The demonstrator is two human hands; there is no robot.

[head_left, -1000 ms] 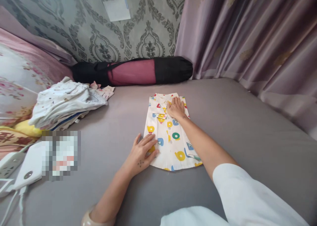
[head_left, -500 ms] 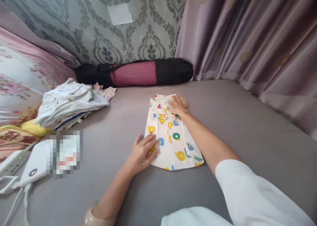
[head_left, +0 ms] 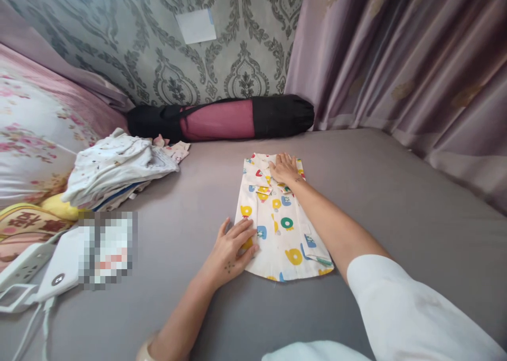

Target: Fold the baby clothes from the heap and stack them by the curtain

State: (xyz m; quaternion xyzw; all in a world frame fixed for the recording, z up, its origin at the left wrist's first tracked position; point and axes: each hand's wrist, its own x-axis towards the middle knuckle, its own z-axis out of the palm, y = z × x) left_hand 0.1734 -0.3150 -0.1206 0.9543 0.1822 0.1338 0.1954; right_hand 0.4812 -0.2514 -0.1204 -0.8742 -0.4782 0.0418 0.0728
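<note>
White printed shirt (head_left: 280,239) | right hand (head_left: 285,170) slid nearer collar (head_left: 264,163) | left hand (head_left: 233,249) unmoved | both splayed flat, gripping nothing

I cannot see the part of the shirt (head_left: 273,245) which the right hand (head_left: 284,169) covers, toward the far edge of the bed (head_left: 190,208); the left hand (head_left: 233,246) hides some of its side. Coarse squares make one object (head_left: 113,251) unreadable. The picture's left border cuts the pillow (head_left: 35,134) and the power strip (head_left: 28,263).
</note>
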